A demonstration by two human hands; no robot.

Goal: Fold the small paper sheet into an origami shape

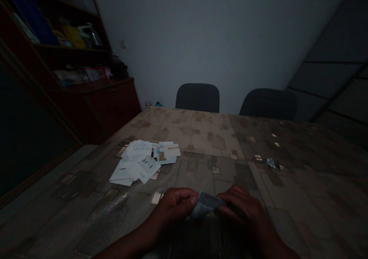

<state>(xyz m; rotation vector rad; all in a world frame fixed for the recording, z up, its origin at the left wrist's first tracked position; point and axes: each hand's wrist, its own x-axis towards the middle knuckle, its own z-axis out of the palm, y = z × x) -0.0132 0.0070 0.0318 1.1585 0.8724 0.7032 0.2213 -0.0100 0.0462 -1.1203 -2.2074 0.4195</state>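
Between my two hands, over the near edge of the table, is a small printed paper card (207, 204), held tilted. My left hand (176, 205) pinches its left side between thumb and fingers. At its right side the fingers of my right hand (241, 205) are closed on the edge. The print on the card is too dim to read. Ahead and to the left lies a spread pile of white cards (135, 161), some with handwriting and small pictures, apart from both hands.
A patterned cloth covers the table (207, 136). Crumpled scraps (273, 164) lie toward the right. Two dark chairs, one at the middle (197, 97) and another chair (268, 104) farther right, stand beyond the far edge. A wooden cabinet (112, 102) with filled shelves is at the left.
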